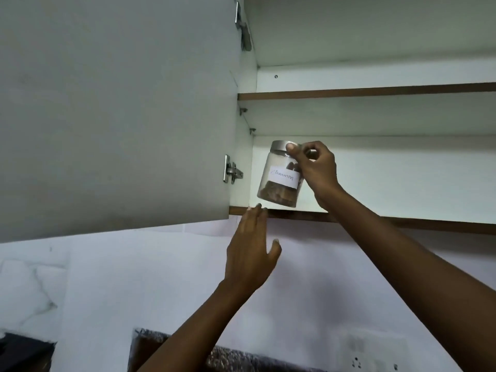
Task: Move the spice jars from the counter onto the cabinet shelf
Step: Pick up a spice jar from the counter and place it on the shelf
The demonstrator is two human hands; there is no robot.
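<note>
Head view, looking up into an open wall cabinet.

Right hand point(315, 167) is gripping a clear spice jar point(279, 181) by its top; thumb and fingers point(294, 151) are pinching around the silver lid point(281, 146). The jar is tilting, lid leaning right and base swinging left, and it is hanging just above the front edge of the lower cabinet shelf point(375, 218), inside the left end of the opening. Cannot tell whether the base is touching the shelf.

Jar contents: brown pieces, looking like bark sticks, are sitting mostly in the lower part, with a few showing higher up behind the thumb. A white paper label point(283, 178) is running across the middle with handwriting that seems to read "Cinnamon".

Left hand point(251, 253) is reaching up below the jar, fingers loosely spread and holding nothing, fingertips touching the brown edge of the lower shelf right under the jar's base.

Cabinet door point(115, 111) is standing open at left, with two metal hinges point(233, 170) showing on its inner edge. An upper shelf point(375, 91) is sitting above. Below, a pale wall point(147, 277) and a wall socket point(373, 355) are showing at lower right.
</note>
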